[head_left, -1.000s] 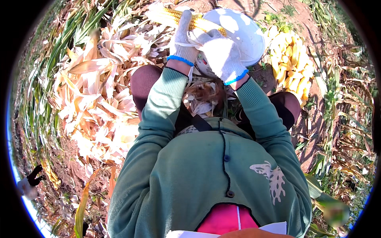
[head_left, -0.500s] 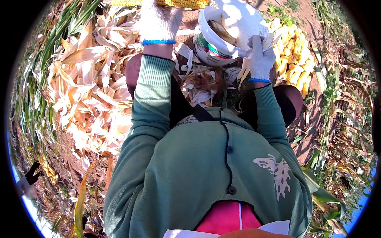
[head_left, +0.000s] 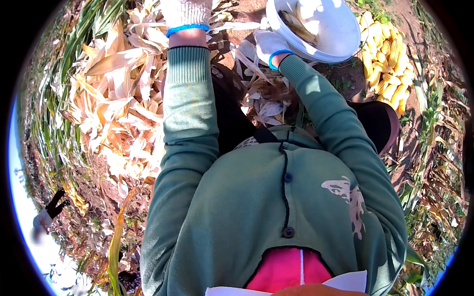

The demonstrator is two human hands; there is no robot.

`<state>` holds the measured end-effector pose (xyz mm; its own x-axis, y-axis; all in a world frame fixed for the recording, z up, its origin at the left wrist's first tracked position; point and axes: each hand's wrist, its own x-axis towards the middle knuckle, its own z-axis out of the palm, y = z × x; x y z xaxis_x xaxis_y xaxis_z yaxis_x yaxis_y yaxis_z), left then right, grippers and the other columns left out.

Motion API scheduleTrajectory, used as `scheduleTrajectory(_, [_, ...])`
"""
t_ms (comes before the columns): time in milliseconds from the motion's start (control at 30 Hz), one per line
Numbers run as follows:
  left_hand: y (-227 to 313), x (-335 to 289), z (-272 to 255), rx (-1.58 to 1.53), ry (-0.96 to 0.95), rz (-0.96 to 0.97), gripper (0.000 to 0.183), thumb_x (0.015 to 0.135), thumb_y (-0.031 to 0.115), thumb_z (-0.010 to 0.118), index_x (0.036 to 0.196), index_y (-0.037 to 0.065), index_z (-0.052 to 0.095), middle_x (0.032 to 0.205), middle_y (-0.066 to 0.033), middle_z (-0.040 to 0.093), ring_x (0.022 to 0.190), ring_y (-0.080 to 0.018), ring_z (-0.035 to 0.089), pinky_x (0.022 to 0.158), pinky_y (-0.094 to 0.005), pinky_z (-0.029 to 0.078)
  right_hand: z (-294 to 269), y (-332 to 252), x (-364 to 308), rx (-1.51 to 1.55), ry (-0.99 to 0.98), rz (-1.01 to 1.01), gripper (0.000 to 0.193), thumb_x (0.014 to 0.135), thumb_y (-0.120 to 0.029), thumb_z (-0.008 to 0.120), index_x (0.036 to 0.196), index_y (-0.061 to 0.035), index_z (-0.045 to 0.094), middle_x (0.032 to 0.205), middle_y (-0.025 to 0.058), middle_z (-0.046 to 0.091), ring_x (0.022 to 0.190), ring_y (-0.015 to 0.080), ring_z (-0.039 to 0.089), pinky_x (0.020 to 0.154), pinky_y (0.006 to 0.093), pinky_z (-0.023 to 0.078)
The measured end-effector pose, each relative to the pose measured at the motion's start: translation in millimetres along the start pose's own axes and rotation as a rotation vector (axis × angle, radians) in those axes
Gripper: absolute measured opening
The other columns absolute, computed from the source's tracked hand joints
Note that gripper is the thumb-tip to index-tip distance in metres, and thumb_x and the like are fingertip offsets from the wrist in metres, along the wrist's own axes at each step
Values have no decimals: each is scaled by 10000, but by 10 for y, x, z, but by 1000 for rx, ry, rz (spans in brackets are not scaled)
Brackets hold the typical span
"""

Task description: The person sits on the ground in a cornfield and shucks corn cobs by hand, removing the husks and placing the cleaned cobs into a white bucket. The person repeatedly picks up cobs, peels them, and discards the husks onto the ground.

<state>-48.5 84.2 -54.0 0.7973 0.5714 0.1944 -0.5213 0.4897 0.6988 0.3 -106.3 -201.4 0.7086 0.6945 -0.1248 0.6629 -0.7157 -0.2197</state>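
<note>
My left hand point(head_left: 186, 14), in a white knit glove with a blue cuff, is at the upper edge. Its fingers are cut off there, so whatever they hold is hidden. My right hand point(head_left: 270, 44), gloved alike, is beside the near left side of a white bucket point(head_left: 340, 49), over loose husks point(head_left: 264, 96). Its fingers cannot be made out clearly. Inside the bucket lie dry, pale brown husk-like pieces point(head_left: 298, 27).
A big heap of dry corn husks point(head_left: 116, 98) lies to the left. Bare yellow corn cobs point(head_left: 387, 59) are piled right of the bucket. Green and dry stalks point(head_left: 437, 143) line the right side. Another person's arm point(head_left: 52, 207) shows at the far left, near more cobs point(head_left: 76, 197).
My right hand has left the bucket's rim and moved left and inward. The corn cob at my left hand has gone out of view past the upper edge. The whole view has shifted slightly.
</note>
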Motion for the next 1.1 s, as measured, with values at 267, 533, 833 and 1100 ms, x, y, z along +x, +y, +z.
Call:
scheduleTrajectory(267, [-289, -19, 389, -442, -111, -264, 283, 886, 228, 623, 1091, 64, 519, 965, -58, 592, 923, -184, 573, 837, -343, 483, -938, 142, -644, 220, -71, 28, 215, 817, -252, 572, 898, -108, 709, 845, 143, 683, 799, 329, 661, 760, 429, 523])
scheduleTrajectory(533, [-595, -321, 1128, -291, -179, -328, 248, 916, 276, 602, 1055, 76, 555, 904, -55, 621, 860, -225, 617, 783, -394, 523, -1711, 574, -1149, 386, -69, 33, 352, 845, -314, 654, 1091, -62, 662, 929, 110, 691, 869, 233, 671, 779, 341, 514])
scheduleTrajectory(833, [-1256, -559, 1150, -508, -295, -880, 520, 967, 414, 486, 1343, 72, 373, 1273, -121, 509, 1202, -283, 497, 1032, -487, 412, -1950, 869, -1161, 730, 57, 175, 801, 787, -434, 712, 1402, -39, 383, 1242, 201, 567, 1102, 257, 571, 933, 331, 458])
scheduleTrajectory(1100, [-1157, -791, 1584, -323, -575, -976, 1239, 709, 878, 304, 1424, -124, 158, 1455, -287, 255, 1339, -430, 287, 1119, -559, 217, -2144, 1278, -1636, 1463, 275, 284, 403, 855, -282, 649, 1090, 38, 574, 836, 112, 646, 671, 147, 654, 532, 251, 549])
